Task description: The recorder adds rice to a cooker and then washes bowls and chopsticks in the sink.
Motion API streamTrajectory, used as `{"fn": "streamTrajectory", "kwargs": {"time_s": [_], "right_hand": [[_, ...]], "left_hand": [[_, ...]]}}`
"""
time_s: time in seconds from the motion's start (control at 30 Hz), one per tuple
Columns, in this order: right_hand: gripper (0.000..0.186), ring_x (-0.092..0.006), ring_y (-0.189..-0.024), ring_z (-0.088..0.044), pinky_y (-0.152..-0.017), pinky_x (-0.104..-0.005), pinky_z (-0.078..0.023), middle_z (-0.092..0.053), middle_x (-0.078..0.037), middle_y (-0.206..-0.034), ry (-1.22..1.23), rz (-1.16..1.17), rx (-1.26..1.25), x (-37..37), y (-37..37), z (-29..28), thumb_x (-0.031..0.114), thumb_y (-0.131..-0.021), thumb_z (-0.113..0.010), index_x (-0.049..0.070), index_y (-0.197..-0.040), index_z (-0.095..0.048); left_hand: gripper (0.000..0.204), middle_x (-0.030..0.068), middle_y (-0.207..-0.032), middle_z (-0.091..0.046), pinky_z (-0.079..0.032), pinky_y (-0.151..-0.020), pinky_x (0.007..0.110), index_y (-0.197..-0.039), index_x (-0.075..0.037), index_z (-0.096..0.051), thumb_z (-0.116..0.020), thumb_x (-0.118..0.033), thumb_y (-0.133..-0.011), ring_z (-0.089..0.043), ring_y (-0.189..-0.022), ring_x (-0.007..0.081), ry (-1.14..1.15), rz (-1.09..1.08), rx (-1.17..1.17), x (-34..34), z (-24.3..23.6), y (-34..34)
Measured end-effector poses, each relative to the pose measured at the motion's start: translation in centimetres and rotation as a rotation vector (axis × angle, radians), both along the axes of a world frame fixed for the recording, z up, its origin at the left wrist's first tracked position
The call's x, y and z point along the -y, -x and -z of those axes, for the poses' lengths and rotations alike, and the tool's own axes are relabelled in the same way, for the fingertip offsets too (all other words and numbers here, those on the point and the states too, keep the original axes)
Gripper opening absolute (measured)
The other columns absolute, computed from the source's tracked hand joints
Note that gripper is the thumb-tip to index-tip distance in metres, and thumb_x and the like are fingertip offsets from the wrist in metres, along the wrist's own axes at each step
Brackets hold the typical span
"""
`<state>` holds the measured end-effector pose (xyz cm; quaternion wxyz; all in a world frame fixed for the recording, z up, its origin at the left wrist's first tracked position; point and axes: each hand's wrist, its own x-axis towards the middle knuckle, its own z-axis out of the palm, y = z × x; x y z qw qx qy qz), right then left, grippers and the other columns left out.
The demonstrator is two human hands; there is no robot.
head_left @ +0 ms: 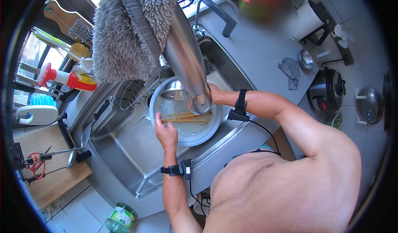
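A pale round basin (202,140) stands in the steel sink. In it lies a bundle of brown chopsticks (188,118) in shallow cloudy water, with a shiny metal bowl (171,93) by the far rim. My left hand (166,134) closes on the basin's left rim, thumb on the inner side, close to the chopsticks' left ends. At the basin's far right side is my right hand (214,94); its fingers are hidden behind a thick steel tube (188,55). What my right hand holds, if anything, cannot be made out.
The tube rises over the basin, with a grey fluffy towel (128,38) hanging from it. A slim faucet (228,24) stands behind the sink (124,150). Left are a knife (99,112), spray bottle (68,79) and scissors (37,164); right, a rag (290,72) and rice cooker (326,89).
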<state>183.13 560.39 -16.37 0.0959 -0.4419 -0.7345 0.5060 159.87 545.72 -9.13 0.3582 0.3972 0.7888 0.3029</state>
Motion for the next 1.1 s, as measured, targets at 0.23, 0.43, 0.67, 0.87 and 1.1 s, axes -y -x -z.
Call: {"fn": "streamTrajectory", "kwargs": {"time_s": [0.23, 0.43, 0.67, 0.87, 1.1], "right_hand": [[0.038, -0.0433, -0.096, -0.069, -0.082, -0.0486, -0.055, -0.072, -0.027, -0.097, -0.003, 0.119, 0.035, -4.5, -11.9, 11.5, 0.034, -0.089, -0.062, -0.001, -0.101, -0.074], [0.035, -0.0312, -0.076, -0.070, -0.071, -0.0434, -0.054, -0.071, -0.021, -0.081, 0.202, -0.232, -0.317, -1.5, -1.2, -1.2, 0.029, -0.085, -0.067, -0.007, -0.087, -0.070], [0.039, -0.0190, -0.068, -0.060, -0.057, -0.0392, -0.048, -0.066, -0.012, -0.077, 0.639, 0.082, -0.089, -1.8, -2.7, -3.1, 0.032, -0.085, -0.071, -0.008, -0.084, -0.069], [0.040, -0.0164, -0.070, -0.061, -0.059, -0.0362, -0.050, -0.068, -0.008, -0.081, 0.532, 0.142, -0.214, -1.1, -2.1, -10.1, 0.037, -0.089, -0.068, -0.003, -0.086, -0.069], [0.040, -0.0394, -0.088, -0.069, -0.078, -0.0486, -0.053, -0.071, -0.022, -0.094, 0.236, 0.482, -0.284, -1.7, -1.2, 3.3, 0.038, -0.087, -0.071, 0.000, -0.100, -0.067]], "left_hand": [[0.054, 0.0214, -0.146, -0.052, -0.033, -0.114, 0.056, -0.138, -0.003, -0.057, -0.067, -0.014, -0.086, -0.048, -0.135, 0.0385, -0.114, 0.900, -0.401, -6.3, 0.0, -13.4], [0.048, 0.0226, -0.121, -0.067, -0.035, -0.107, 0.055, -0.125, -0.007, -0.065, -0.068, -0.028, -0.082, -0.063, -0.111, 0.0393, 0.013, 0.647, -0.376, -2.1, 4.5, -8.5], [0.024, 0.0266, -0.090, -0.070, -0.050, -0.085, 0.054, -0.098, 0.000, -0.072, -0.063, -0.015, -0.082, -0.066, -0.095, 0.0465, -0.058, 0.524, -0.126, -3.6, 2.9, -9.8], [0.025, 0.0249, -0.086, -0.070, -0.052, -0.077, 0.047, -0.095, 0.003, -0.061, -0.066, -0.021, -0.091, -0.067, -0.083, 0.0440, -0.046, 0.420, -0.208, -4.5, 3.0, -10.4], [0.020, 0.0039, -0.101, -0.067, -0.054, -0.078, 0.032, -0.109, -0.002, -0.060, -0.048, -0.018, -0.108, -0.065, -0.089, 0.0126, -0.230, -0.179, 0.795, -5.4, 0.2, -4.1]]}}
